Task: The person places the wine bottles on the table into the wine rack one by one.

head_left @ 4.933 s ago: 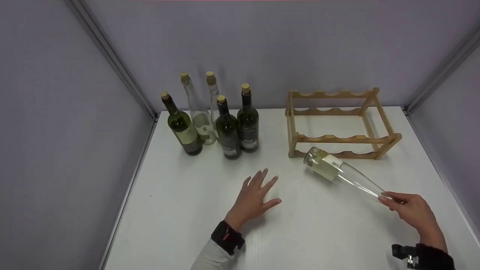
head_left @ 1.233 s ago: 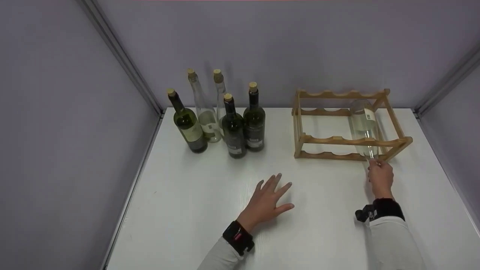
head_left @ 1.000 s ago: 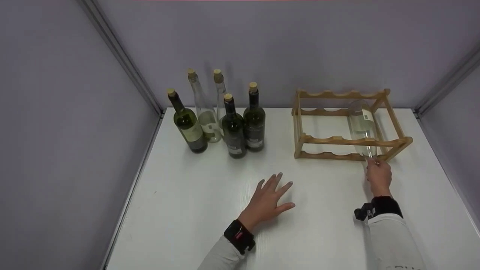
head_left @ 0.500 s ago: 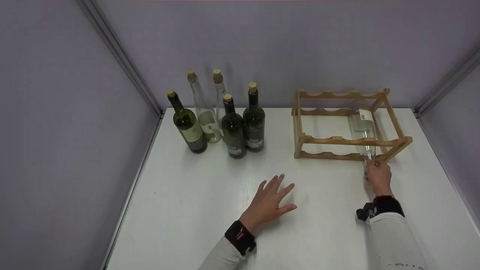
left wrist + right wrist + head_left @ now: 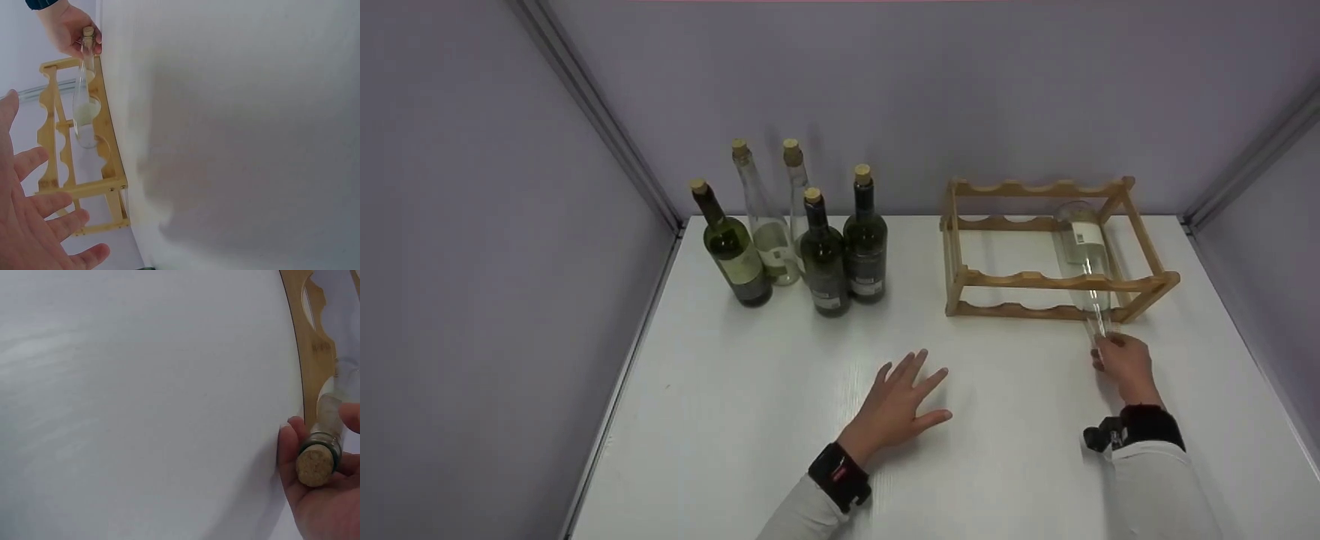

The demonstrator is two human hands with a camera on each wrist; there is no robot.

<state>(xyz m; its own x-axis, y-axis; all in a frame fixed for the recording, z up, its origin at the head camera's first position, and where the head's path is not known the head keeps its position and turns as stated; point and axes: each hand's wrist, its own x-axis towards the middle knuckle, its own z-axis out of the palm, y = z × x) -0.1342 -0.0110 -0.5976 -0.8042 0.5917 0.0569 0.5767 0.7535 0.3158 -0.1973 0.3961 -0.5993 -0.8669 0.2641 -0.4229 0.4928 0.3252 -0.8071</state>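
At two o'clock, the right hand (image 5: 1126, 363) curls round the neck of a clear bottle (image 5: 1084, 253), seemingly placed low in the rack (image 5: 1020, 280). The left hand (image 5: 891, 411) is spread wide, empty; five bottles (image 5: 824, 271) stand unracked at eleven.

on the table (image 5: 697, 450) before you, five upright bottles (image 5: 821, 259) cluster at the back left — a rack (image 5: 1027, 281) stands to their right. a sixth bottle (image 5: 1086, 251) lies low in the rack, toward its right end (neck facing you) — your right hand (image 5: 1123, 362) is at that neck, your left hand (image 5: 889, 409) nearer you than the five.
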